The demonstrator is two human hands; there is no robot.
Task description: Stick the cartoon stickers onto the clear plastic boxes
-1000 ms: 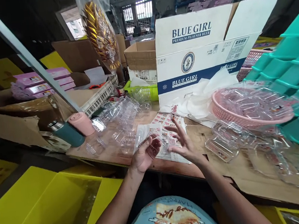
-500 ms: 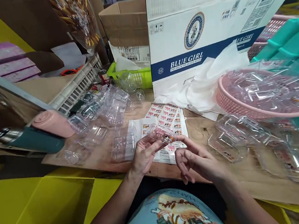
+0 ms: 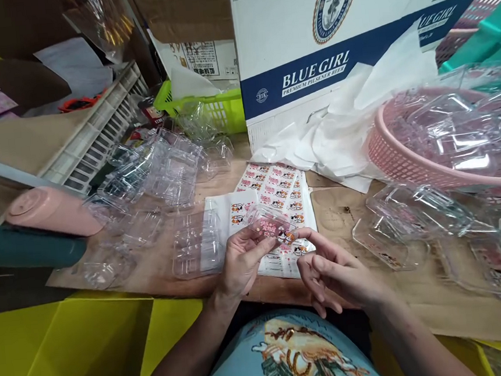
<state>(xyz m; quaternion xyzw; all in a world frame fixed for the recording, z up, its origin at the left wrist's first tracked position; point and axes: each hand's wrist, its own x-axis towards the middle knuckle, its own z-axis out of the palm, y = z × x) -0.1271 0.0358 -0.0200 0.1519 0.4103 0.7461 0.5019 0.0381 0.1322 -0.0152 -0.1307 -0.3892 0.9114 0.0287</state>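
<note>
My left hand (image 3: 242, 265) is closed on the left end of a small clear plastic case (image 3: 268, 218), thumb on top. A pink sticker with lettering and a cartoon cat shows on the case. The outstretched index finger of my right hand (image 3: 337, 271) touches or nearly touches the case's right edge. Its other fingers are loosely bent, with nothing held in them. Beneath the case lie sheets of cat stickers (image 3: 271, 180), partly covered by my hands. Left of these sheets sits a stack of clear plastic cases (image 3: 193, 240).
On the right, a pink basket (image 3: 377, 153) holds clear cases, with more stickered cases (image 3: 423, 214) before it. White backing paper (image 3: 317, 153) lies crumpled by a large beer carton (image 3: 291, 50). Loose clear cases (image 3: 165, 172), a pink bottle (image 3: 51, 211) and a green bottle (image 3: 27, 245) are left.
My view has tipped down and come closer to the table. Both hands keep almost the same pose around the case, with the right index finger still at its right edge.
</note>
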